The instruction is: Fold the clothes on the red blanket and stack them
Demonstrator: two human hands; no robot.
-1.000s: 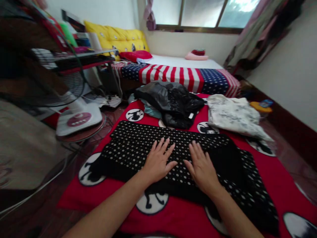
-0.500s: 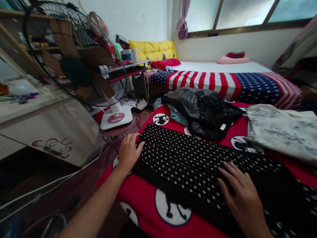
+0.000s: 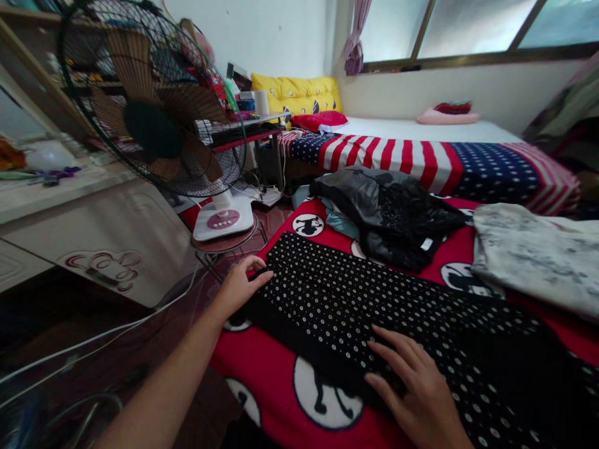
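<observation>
A black garment with small white dots (image 3: 346,293) lies spread lengthwise over a red blanket (image 3: 253,368) printed with white circles and black figures. At its left end, my left hand (image 3: 238,287) has thumb and fingers curled around the edge, with dark cloth showing between them. My right hand (image 3: 412,380) is open, fingers spread and resting on the garment's near side. A plain black strip runs along the near edge. Just beyond the garment is a crumpled black and grey jacket (image 3: 388,212) with a white tag.
A white patterned cloth (image 3: 538,255) lies at the right. An electric fan (image 3: 154,125) stands on a stool at the left, beside a white cabinet (image 3: 103,249) and cables on the floor. Behind is a bed (image 3: 397,156) with a stars-and-stripes cover.
My right hand has slid left and nearer along the garment. My left fingers have curled more at its left edge. The view has shifted slightly.
</observation>
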